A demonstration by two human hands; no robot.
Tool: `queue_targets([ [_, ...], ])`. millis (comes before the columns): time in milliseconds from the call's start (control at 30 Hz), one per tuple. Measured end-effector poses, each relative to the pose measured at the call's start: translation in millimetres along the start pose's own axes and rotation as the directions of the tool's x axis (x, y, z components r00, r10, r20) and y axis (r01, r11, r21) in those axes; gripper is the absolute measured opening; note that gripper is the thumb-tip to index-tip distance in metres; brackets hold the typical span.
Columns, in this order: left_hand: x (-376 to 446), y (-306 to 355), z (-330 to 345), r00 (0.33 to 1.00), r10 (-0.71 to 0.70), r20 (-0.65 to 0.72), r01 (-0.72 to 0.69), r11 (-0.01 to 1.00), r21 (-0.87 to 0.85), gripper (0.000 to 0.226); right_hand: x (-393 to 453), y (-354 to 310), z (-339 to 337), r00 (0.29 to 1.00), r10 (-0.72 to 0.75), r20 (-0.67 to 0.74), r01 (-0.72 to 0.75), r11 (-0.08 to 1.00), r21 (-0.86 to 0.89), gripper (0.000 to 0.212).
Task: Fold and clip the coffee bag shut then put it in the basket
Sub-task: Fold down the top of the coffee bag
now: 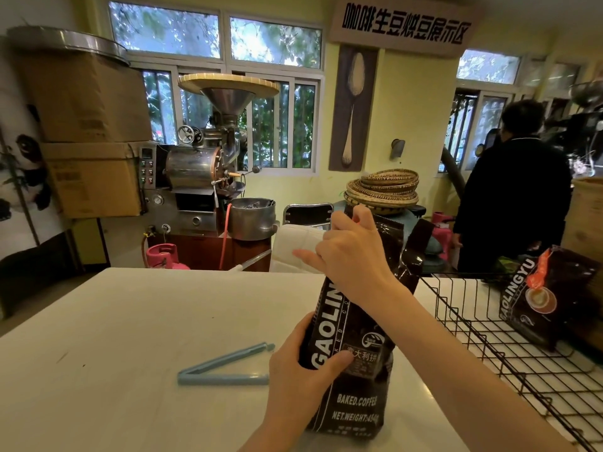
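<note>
A black coffee bag (349, 399) with white lettering stands upright on the white table (130, 321). My left hand (300, 373) grips its lower half from the left side. My right hand (352, 256) pinches the bag's top edge, which is bent over; the top fold is partly hidden behind that hand. A light blue bag clip (225, 368) lies open in a V on the table, just left of my left hand. The black wire basket (509, 350) stands to the right of the bag, with another black coffee bag (548, 295) leaning inside it.
Beyond the table stand a metal coffee roaster (199, 177), cardboard boxes (88, 132), a pink gas cylinder (164, 256) and stacked woven trays (381, 190). A person in dark clothes (512, 197) stands at the back right, past the basket.
</note>
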State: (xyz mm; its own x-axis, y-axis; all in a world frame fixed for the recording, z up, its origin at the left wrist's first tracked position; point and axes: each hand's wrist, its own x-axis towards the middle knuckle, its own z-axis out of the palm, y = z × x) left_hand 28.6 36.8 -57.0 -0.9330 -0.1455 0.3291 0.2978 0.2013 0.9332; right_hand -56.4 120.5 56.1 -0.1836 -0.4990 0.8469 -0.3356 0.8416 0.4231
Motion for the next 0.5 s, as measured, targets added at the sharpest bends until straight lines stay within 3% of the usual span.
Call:
queue_targets([
  [200,-5,-3,-2,0.999,-0.040,-0.007,0.040,0.999,-0.018,0.044,-1,-13,-3,0.987,-0.151,-0.054,0.157,0.981,0.115,0.024],
  [267,2,5,-5,0.997,-0.057,0.049,0.060,0.997,-0.058,0.047,0,-18,-2,0.986,-0.165,0.013,0.160,0.970,0.182,0.022],
  [333,11,12,-5,0.997,-0.063,0.046,0.067,0.992,-0.105,0.027,-2,-24,-6,0.978,-0.188,0.096,0.160,0.957,0.240,0.018],
  [400,19,14,-2,0.999,-0.043,-0.001,0.043,0.991,-0.128,0.008,-7,-29,-16,0.971,-0.178,0.158,0.107,0.919,0.380,0.025],
  [500,26,9,-1,0.998,-0.003,-0.058,-0.006,0.987,-0.161,0.022,-22,-23,-34,0.997,-0.011,0.073,-0.033,0.824,0.565,0.031],
])
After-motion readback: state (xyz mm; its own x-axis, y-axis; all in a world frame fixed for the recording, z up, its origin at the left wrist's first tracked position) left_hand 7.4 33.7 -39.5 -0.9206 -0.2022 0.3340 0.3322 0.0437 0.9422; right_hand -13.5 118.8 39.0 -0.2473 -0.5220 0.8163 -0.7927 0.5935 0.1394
